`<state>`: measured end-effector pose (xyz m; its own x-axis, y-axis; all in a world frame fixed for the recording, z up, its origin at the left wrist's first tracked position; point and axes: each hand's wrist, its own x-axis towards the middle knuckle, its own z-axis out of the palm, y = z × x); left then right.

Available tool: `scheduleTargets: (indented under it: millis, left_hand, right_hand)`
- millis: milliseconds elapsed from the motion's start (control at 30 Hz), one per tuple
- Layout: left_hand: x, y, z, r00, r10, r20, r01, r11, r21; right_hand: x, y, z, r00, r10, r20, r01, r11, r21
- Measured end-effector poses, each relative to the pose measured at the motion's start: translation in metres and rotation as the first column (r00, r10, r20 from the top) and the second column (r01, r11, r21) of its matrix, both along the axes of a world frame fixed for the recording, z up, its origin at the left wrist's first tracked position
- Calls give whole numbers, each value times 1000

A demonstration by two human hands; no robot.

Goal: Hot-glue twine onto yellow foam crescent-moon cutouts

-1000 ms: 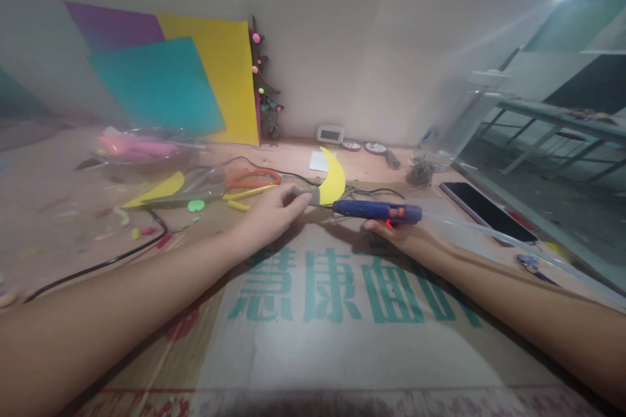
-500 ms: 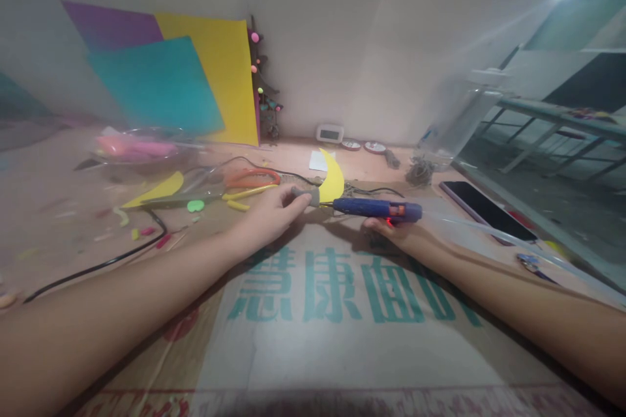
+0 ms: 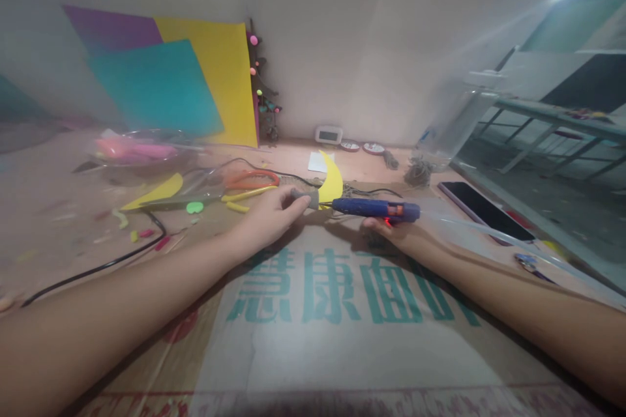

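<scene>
In the middle of the head view my left hand (image 3: pixel 281 212) pinches a small grey piece (image 3: pixel 312 199) between thumb and fingers. A yellow crescent moon (image 3: pixel 333 179) stands upright right beside that piece; I cannot tell whether they are joined. My right hand (image 3: pixel 391 229) is wrapped round a blue glue gun (image 3: pixel 364 208) with a red light glowing under its body. The gun's nozzle points left and meets the crescent's lower end near the grey piece. From the gun's rear a long clear glue stick (image 3: pixel 469 225) trails to the right.
Orange-handled scissors (image 3: pixel 252 179) lie left of my hand, beside a yellow cut-out (image 3: pixel 156 192) and foam scraps. Coloured sheets (image 3: pixel 156 88) lean on the wall. A small white clock (image 3: pixel 328 135) stands behind. At right are a phone (image 3: pixel 484 212) and a clear plastic container (image 3: pixel 454 124).
Both hands keep their holds, and the glue gun stays at the crescent's lower end. Only a slight shift of the whole view shows.
</scene>
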<state>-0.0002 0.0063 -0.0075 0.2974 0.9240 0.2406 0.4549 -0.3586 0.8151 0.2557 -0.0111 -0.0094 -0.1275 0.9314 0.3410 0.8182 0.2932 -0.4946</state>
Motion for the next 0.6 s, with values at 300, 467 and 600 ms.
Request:
scheduleTargets:
  millis: [300,467,600]
  left_hand:
    - [-1,-1,0,999,1,-40,0,1000,19]
    - [0,-3,3,999,-5,-35,5,1000,4]
    - [0,-3,3,999,-17,-33,18,1000,7]
  right_hand:
    - [-5,-1,5,998,-34,-56,35,999,20]
    - [-6,-2,7,997,3,-71,-2,1000,19]
    - [-6,-2,7,997,-28,-70,28,1000,8]
